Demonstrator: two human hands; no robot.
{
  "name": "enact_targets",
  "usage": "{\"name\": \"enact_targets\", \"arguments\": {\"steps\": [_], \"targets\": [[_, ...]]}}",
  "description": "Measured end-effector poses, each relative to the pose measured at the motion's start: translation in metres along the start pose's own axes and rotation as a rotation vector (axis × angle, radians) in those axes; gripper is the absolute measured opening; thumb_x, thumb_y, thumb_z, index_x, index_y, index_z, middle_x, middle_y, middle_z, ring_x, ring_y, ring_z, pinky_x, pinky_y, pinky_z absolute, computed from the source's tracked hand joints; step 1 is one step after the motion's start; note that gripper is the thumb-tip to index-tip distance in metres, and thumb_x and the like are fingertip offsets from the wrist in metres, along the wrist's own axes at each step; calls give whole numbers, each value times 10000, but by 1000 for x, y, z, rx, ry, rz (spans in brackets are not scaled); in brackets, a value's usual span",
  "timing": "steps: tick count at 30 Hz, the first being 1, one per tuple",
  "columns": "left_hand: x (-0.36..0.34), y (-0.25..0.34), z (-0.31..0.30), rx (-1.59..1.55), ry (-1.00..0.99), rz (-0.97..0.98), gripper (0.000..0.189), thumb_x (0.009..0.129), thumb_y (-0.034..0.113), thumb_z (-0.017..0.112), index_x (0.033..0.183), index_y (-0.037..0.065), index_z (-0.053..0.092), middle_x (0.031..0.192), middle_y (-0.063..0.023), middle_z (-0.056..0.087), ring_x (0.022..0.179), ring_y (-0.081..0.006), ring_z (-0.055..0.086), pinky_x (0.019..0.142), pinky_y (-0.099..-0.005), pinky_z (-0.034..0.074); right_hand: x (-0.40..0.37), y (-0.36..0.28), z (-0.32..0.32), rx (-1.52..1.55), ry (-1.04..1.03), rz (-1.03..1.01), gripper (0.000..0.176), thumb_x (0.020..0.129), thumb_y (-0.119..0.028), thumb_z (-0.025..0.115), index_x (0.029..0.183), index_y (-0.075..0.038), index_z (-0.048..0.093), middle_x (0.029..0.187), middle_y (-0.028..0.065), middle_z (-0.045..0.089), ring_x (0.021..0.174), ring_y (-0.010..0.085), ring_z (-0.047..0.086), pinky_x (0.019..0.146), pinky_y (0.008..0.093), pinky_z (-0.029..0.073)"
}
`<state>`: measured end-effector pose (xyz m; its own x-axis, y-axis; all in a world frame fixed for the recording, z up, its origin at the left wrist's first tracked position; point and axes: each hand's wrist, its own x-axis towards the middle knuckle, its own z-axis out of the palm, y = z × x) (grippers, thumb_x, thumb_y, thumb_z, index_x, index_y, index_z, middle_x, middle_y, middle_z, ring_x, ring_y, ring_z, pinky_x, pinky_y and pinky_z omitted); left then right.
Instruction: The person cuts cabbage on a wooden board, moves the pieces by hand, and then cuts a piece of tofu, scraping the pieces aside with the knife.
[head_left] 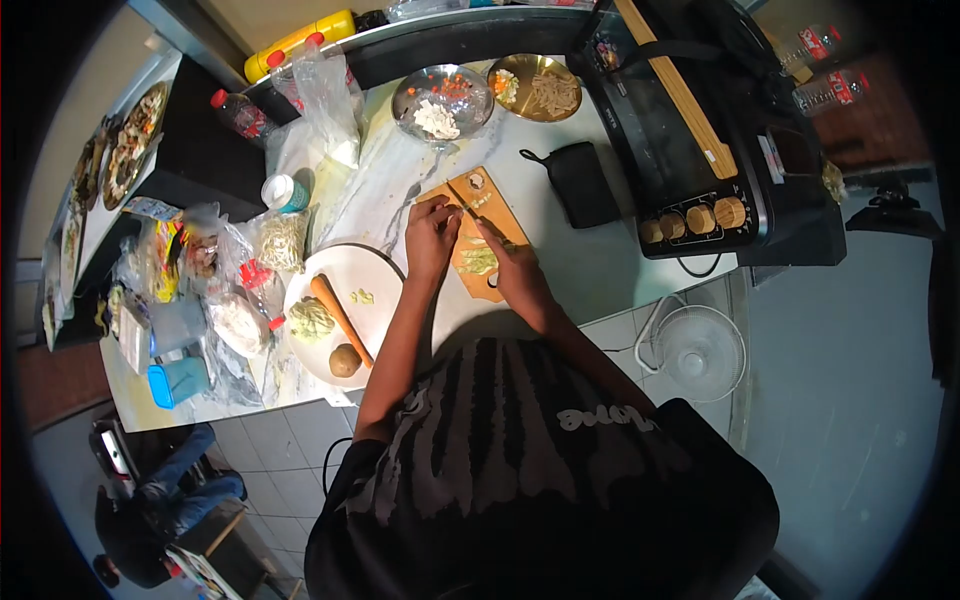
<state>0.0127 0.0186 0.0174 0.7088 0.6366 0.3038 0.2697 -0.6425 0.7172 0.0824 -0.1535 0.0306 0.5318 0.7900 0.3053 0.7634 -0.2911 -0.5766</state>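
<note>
My right hand [518,272] grips a knife [466,200], its blade lying across a wooden cutting board [512,226]. Beside the blade, my left hand [432,236] rests at the board's left edge with curled fingers; whatever they hold, if anything, is hidden. Pale green chopped leaf pieces [477,259] lie on the board between my hands. Near its far end are a small round pale piece [476,182] and some tiny bits. To the left, a round white plate [385,275] carries a cabbage piece [311,319], a carrot [341,320] and a brown potato [345,361].
Beyond the board stand a steel bowl [405,88] and a gold-toned bowl [516,113] with cut food. A black pouch [577,186] and an oven [650,160] are on the right. Bags, a bottle [240,118] and a blue-lidded container [180,381] crowd the left. A person [150,525] sits at lower left.
</note>
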Motion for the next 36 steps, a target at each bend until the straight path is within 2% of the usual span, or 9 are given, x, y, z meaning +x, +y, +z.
{"name": "enact_targets", "arguments": {"steps": [2,5,8,14,20,23,30,32,36], "targets": [[1,-2,0,-23,-6,7,141,857,129,755,973,58,791,1124,-112,712,1024,-288,634,883,-369,532,5,-4,-3,-70,-266,206,840,797,114,563,1545,-237,413,1105,252,660,991,411,660,842,447,555],[0,-5,-1,3,-34,24,159,863,148,766,1008,96,802,1141,-113,713,1017,-281,649,895,-376,530,3,-17,-29,-69,-320,288,824,802,118,554,1541,-220,420,1122,245,669,980,405,671,828,440,560],[1,-6,-2,-6,-45,22,167,856,156,773,1013,109,805,1143,-111,713,1017,-280,651,896,-371,530,-12,-8,-16,11,-94,169,822,807,126,547,1539,-228,425,1116,240,675,974,404,673,827,444,559],[0,-2,6,30,9,-40,163,847,186,785,996,127,813,1109,-89,714,999,-264,640,855,-360,532,-7,-16,-28,9,-283,300,828,822,133,531,1552,-234,398,1207,239,641,1030,417,657,867,450,552],[-1,11,6,3,45,-102,208,821,214,805,992,96,804,1079,-76,716,994,-263,634,861,-360,520,-15,-11,-23,70,-138,272,806,836,134,510,1545,-235,406,1277,226,611,1073,429,638,880,450,557],[-2,10,3,-44,44,-102,243,818,210,808,1018,72,794,1094,-88,721,987,-269,643,851,-361,526,-11,-19,-33,74,-204,349,794,838,135,501,1539,-229,414,1297,229,601,1095,429,631,889,459,557],[-5,4,0,-78,12,-100,184,848,115,752,1019,56,787,1151,-120,713,1030,-253,668,828,-342,562,-12,-18,-25,2,-256,287,816,827,117,530,1555,-225,396,1230,251,634,1025,419,655,839,470,555],[-6,3,1,-79,16,-106,183,846,115,755,1015,55,788,1152,-118,712,1028,-258,667,832,-344,564,-15,-13,-19,56,-165,162,757,898,77,523,1571,-227,356,1125,330,625,931,482,644,785,489,543],[-4,8,-1,-64,27,-97,179,841,119,766,1007,58,791,1154,-115,710,1024,-266,663,841,-351,566,-16,-10,-16,52,-182,165,756,895,82,521,1571,-215,357,1144,323,627,946,488,643,786,498,540]]}}
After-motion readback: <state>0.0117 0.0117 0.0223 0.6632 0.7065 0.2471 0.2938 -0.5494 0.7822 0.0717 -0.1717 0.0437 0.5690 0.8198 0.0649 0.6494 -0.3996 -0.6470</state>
